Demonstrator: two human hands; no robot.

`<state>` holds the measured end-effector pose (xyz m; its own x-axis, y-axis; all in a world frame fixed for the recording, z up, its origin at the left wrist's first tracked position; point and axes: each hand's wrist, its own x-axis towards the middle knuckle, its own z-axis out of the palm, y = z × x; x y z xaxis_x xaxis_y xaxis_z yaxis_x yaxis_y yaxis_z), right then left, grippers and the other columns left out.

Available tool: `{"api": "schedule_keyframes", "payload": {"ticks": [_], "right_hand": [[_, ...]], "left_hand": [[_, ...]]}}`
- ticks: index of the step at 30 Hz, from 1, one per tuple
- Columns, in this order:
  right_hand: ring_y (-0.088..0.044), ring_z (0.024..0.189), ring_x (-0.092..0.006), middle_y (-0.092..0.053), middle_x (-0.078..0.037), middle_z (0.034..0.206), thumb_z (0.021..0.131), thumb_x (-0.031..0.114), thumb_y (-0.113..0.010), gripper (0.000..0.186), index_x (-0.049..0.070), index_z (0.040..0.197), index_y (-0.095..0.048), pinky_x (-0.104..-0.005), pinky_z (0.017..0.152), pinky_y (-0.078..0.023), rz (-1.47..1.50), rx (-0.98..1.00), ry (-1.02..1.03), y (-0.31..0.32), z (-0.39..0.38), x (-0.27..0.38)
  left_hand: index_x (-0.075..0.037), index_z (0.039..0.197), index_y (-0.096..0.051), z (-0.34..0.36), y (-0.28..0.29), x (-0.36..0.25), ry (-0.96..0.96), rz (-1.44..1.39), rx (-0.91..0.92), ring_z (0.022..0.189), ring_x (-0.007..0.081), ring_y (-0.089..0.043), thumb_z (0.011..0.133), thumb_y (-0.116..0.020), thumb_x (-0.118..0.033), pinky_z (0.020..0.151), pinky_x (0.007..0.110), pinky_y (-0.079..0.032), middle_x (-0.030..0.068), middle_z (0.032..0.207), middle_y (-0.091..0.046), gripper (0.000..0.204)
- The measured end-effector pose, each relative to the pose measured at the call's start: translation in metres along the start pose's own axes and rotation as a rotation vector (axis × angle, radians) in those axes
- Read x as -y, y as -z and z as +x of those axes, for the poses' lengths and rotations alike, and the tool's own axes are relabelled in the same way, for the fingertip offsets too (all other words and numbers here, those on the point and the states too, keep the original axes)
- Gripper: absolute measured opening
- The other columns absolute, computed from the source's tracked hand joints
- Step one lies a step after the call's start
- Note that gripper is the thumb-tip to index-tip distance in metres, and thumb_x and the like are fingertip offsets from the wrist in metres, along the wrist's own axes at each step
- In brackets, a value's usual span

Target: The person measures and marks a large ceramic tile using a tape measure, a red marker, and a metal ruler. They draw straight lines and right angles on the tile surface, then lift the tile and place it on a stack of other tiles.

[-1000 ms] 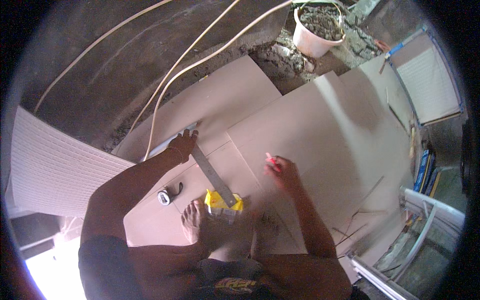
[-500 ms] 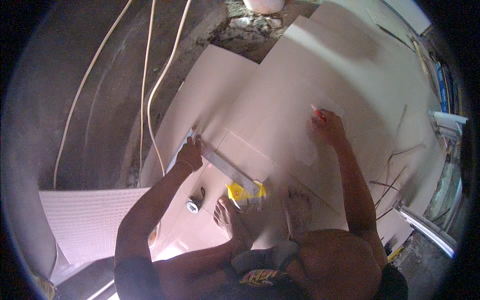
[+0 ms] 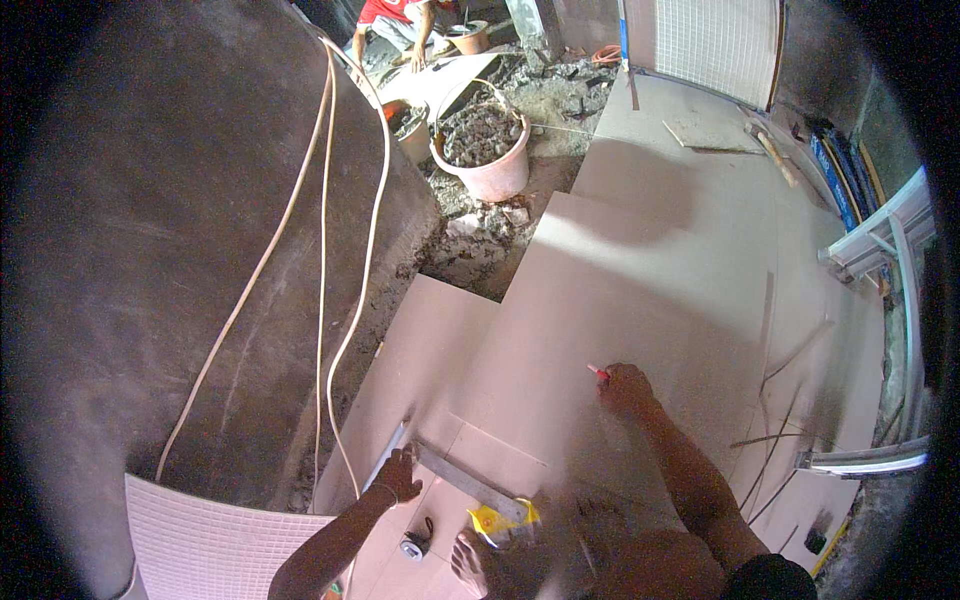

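Observation:
My left hand [image 3: 394,476] is closed round the pale stock of a try square, whose metal blade [image 3: 470,480] lies across the floor tiles. The blade's far end rests by a crumpled yellow packet [image 3: 498,518] next to my bare foot. Further right, my right hand [image 3: 626,388] holds a slim red marker [image 3: 599,372] with a pale tip, over a large beige tile [image 3: 560,310]. A small round tape measure [image 3: 413,546] with a dark strap sits on the tiles near my left wrist.
A pink bucket of wet mortar [image 3: 490,180] stands on broken rubble beyond the tiles. Behind it a person in red [image 3: 395,15] crouches. Pale cables [image 3: 325,300] hang along the dark wall at left. A hammer [image 3: 775,155] and a white metal frame [image 3: 890,240] lie right.
My view has tilted up, so hands and tiles sit lower in the picture. The mortar bucket and the crouching person have come into view. Both hands keep their holds.

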<state>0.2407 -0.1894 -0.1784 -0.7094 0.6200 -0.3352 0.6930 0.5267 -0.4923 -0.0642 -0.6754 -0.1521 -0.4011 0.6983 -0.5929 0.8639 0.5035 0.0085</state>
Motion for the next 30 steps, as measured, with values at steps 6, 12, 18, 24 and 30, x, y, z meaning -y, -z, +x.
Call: {"api": "schedule_keyframes", "payload": {"ticks": [6,12,18,24,30], "right_hand": [[-0.074,0.090,-0.0470,-0.075,-0.023,0.092,0.089,0.025,-0.075,0.051,0.011,0.136,-0.060,-0.0611,0.084,-0.059,0.079,-0.039,0.192,-0.028,-0.032,0.060],[-0.074,0.084,-0.0475,-0.076,-0.024,0.095,0.091,0.024,-0.073,0.058,0.010,0.145,-0.056,-0.0590,0.083,-0.060,0.186,0.214,0.494,-0.051,-0.058,0.119],[-0.072,0.082,-0.0494,-0.074,-0.026,0.091,0.098,0.027,-0.067,0.031,0.001,0.114,-0.063,-0.0590,0.079,-0.057,0.133,0.462,0.576,-0.077,-0.065,0.123],[-0.069,0.073,-0.0233,-0.070,-0.010,0.083,0.104,0.030,-0.065,0.026,0.005,0.099,-0.060,-0.0416,0.068,-0.055,0.726,0.932,0.361,-0.082,-0.109,0.126],[-0.063,0.075,-0.0117,-0.068,-0.003,0.087,0.103,0.031,-0.070,0.027,0.004,0.105,-0.068,-0.0293,0.071,-0.052,0.772,0.858,0.279,-0.051,-0.088,0.146]], "left_hand": [[0.010,0.162,-0.024,-0.007,0.024,-0.037,0.115,0.001,0.146,0.125,0.0490,-0.062,0.086,-0.077,-0.039,0.105,0.053,-0.056,0.0387,0.147,-0.044,0.105],[0.009,0.160,-0.028,-0.007,0.037,-0.045,0.166,-0.005,0.156,0.128,0.0493,-0.061,0.085,-0.075,-0.037,0.108,0.054,-0.054,0.0383,0.149,-0.044,0.100],[0.006,0.162,-0.028,-0.006,0.035,-0.045,0.200,0.037,0.149,0.132,0.0476,-0.059,0.084,-0.077,-0.038,0.110,0.055,-0.052,0.0358,0.152,-0.043,0.103],[-0.009,0.173,-0.007,-0.016,0.024,-0.062,0.254,0.001,0.174,0.148,0.0477,-0.044,0.084,-0.078,-0.033,0.122,0.064,-0.036,0.0303,0.173,-0.024,0.116],[-0.004,0.142,-0.055,-0.020,0.052,-0.089,0.004,-0.587,-0.268,0.131,0.0406,-0.061,0.091,-0.068,-0.028,0.116,0.050,-0.047,0.0246,0.136,-0.064,0.057]]}}
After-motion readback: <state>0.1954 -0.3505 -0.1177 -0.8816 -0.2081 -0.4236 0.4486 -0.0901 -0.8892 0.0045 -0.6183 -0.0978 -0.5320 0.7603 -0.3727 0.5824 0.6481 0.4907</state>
